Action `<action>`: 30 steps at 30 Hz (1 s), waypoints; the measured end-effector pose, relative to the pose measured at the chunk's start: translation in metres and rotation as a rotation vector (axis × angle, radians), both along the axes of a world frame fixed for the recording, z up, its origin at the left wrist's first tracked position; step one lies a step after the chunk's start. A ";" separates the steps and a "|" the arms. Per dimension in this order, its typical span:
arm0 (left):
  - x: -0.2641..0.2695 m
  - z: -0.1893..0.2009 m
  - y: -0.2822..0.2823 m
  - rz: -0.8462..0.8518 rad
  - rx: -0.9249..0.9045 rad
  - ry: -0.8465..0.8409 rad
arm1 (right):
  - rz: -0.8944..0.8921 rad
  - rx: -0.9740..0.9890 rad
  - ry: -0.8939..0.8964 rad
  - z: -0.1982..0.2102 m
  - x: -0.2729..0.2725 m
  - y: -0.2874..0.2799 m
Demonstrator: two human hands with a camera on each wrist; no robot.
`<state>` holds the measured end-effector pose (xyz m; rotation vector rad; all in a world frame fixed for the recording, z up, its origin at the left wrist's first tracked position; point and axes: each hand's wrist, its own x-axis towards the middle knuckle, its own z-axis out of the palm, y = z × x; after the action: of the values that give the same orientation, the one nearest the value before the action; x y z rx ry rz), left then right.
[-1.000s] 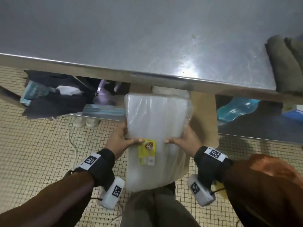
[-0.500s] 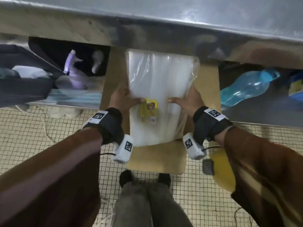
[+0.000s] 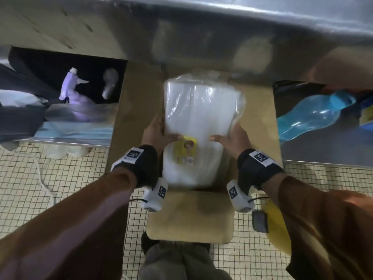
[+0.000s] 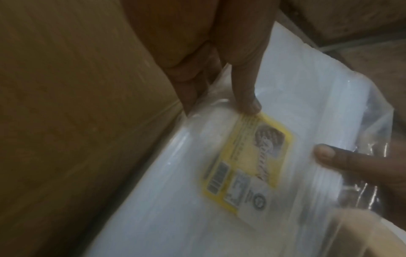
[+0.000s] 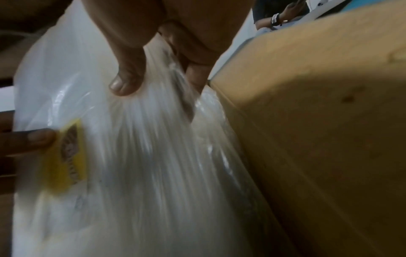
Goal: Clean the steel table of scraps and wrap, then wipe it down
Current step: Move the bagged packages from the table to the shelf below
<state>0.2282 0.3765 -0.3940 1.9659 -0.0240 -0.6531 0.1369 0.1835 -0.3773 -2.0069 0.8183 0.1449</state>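
A clear plastic pack of white sheets (image 3: 199,126) with a yellow label (image 3: 186,147) lies inside an open cardboard box (image 3: 260,118) under the steel table (image 3: 222,23). My left hand (image 3: 156,131) grips the pack's left edge, thumb on top by the label (image 4: 246,161), fingers tucked beneath. My right hand (image 3: 232,138) grips the right edge the same way, thumb (image 5: 127,81) pressing the wrap (image 5: 142,156). The box wall (image 4: 77,121) stands close beside my left hand, and the box wall (image 5: 318,139) rises next to my right hand.
On the lower shelf left of the box stand a purple spray bottle (image 3: 74,93) and dark bags (image 3: 20,118). A blue plastic bottle (image 3: 310,116) lies on the shelf to the right. The box flap (image 3: 189,217) hangs toward my legs over the tiled floor (image 3: 60,178).
Both hands have carried the pack down from the table's front edge and forward into the box beneath it. My head has dropped lower, so the tabletop is out of sight.
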 end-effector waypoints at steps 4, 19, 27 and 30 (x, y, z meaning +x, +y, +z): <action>-0.007 -0.031 -0.005 0.012 0.051 0.032 | 0.056 -0.039 0.079 -0.027 0.001 -0.003; -0.012 -0.057 0.011 -0.280 0.195 0.131 | 0.331 0.067 0.225 -0.053 -0.009 -0.016; -0.096 -0.022 0.071 -0.876 0.294 0.095 | 0.621 0.004 0.354 -0.001 -0.098 0.023; -0.114 -0.028 0.082 -1.260 0.553 -0.303 | 0.717 -0.014 0.402 -0.001 -0.124 0.040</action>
<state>0.1141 0.4582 -0.4220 2.4268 -1.4944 -1.2103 0.0133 0.2235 -0.3787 -2.2352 0.2924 0.9751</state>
